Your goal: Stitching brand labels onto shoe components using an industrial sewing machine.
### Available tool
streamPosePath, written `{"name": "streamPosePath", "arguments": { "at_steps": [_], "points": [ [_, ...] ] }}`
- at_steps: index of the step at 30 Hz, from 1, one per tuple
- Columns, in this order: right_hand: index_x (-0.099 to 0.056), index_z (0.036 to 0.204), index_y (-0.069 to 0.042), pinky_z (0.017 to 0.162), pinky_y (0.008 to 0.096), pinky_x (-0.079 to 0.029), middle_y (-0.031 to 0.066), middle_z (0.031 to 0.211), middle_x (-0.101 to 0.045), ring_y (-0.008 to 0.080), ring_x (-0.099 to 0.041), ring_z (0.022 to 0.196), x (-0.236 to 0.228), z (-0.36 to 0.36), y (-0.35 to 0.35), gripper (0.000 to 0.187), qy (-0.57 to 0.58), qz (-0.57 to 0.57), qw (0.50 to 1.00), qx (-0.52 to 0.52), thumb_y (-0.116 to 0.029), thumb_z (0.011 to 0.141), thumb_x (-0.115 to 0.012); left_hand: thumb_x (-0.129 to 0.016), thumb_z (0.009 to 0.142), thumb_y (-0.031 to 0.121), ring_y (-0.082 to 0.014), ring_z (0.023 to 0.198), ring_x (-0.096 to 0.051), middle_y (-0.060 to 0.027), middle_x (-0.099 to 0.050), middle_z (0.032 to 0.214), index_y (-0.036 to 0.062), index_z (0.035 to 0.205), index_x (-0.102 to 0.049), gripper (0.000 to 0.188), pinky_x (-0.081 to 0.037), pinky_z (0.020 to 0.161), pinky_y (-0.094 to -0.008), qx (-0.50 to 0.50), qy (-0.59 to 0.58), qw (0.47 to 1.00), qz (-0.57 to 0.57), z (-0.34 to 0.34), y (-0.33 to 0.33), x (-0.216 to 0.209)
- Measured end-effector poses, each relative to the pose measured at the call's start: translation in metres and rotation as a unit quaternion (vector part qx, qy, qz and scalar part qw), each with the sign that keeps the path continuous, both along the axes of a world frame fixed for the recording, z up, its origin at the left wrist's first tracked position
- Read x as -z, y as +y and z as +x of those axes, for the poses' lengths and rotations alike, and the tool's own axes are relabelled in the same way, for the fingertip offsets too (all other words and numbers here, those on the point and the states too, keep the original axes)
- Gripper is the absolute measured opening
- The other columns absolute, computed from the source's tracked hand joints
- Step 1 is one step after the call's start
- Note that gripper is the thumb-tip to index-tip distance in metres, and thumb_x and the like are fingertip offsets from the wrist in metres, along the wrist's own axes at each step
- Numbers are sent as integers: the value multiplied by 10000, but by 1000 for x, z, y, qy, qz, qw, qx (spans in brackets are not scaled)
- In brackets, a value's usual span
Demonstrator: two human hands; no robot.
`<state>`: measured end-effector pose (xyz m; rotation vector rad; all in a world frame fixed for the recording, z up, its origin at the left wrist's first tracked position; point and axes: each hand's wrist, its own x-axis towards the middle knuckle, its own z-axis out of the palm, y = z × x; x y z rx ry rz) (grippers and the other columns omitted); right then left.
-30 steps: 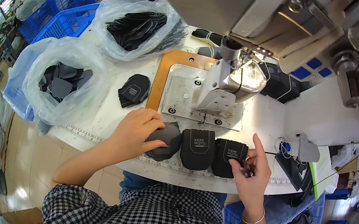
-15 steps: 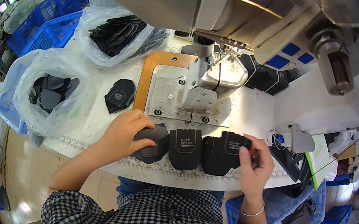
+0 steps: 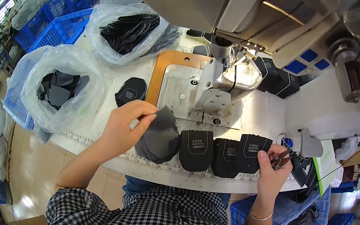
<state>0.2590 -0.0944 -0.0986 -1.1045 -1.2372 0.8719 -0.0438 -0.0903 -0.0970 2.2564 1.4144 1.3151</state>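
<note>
Between thumb and fingertips, my left hand (image 3: 126, 125) pinches the raised tip of a grey fabric piece (image 3: 165, 118) above a stack of grey pieces (image 3: 156, 146). My right hand (image 3: 273, 175) grips a black printed fabric piece (image 3: 250, 159) by its right edge. A small dark metal tool (image 3: 282, 158) also sits among the right fingers; its exact kind is unclear. Beneath and left of that black piece lies a stack of similar pieces (image 3: 224, 166). Another black stack (image 3: 194, 155) stands between it and the grey one.
A sewing machine (image 3: 221, 84) with a metal plate in an orange frame (image 3: 159, 77) is ahead. One black stack (image 3: 132, 90) lies left of it. Plastic bags of pieces (image 3: 36, 91) stand farther left, by a blue crate (image 3: 59, 29). A ruler strip (image 3: 113, 153) follows the table's front edge.
My left fingers have drawn up the tip of a grey piece from its stack. My right hand has moved a black piece rightward, partly off the stack. The whole view has shifted slightly.
</note>
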Motion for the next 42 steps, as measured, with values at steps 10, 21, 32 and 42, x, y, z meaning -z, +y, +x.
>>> {"name": "streamPosePath", "arguments": {
  "at_steps": [10, 21, 32, 42],
  "points": [
    [-539, 706, -10, 491, 144, -308, 83, 919, -557, 10, -419, 600, -41, -48, 8, 145, 15, 34, 952, -305, 26, 666, -673, -545, 788, -24, -60, 744, -564, -50, -603, 792, -21, 929, -532, 142, -452, 630, -197, 203, -187, 897, -346, 34, -4, -65],
    [-545, 702, -16, 426, 129, -276, 5, 779, -560, -28, -377, 505, -36, -50, 6, 133, 49, 11, 975, -215, -2, 692, -677, -555, 769, -43, -92, 773, -561, -70, -581, 870, -19, 916, -547, 150, -467, 669, -218, 307, -196, 874, -322, 48, 14, -68],
    [-557, 781, -9, 491, 174, -338, 56, 796, -559, 44, -453, 580, -31, -63, 2, 120, 48, 44, 971, -232, -9, 712, -655, -623, 731, -24, -70, 695, -532, -67, -578, 810, -1, 727, -540, 87, -446, 605, -201, 231, -198, 907, -291, 49, 8, -65],
    [-549, 726, -30, 422, 127, -274, 53, 804, -569, -14, -369, 500, -23, -61, -1, 109, 31, 71, 976, -203, 4, 710, -652, -612, 736, -25, -54, 651, -513, -67, -565, 799, -10, 711, -525, 91, -432, 556, -185, 243, -219, 908, -261, 53, 4, -63]
  ]
}}
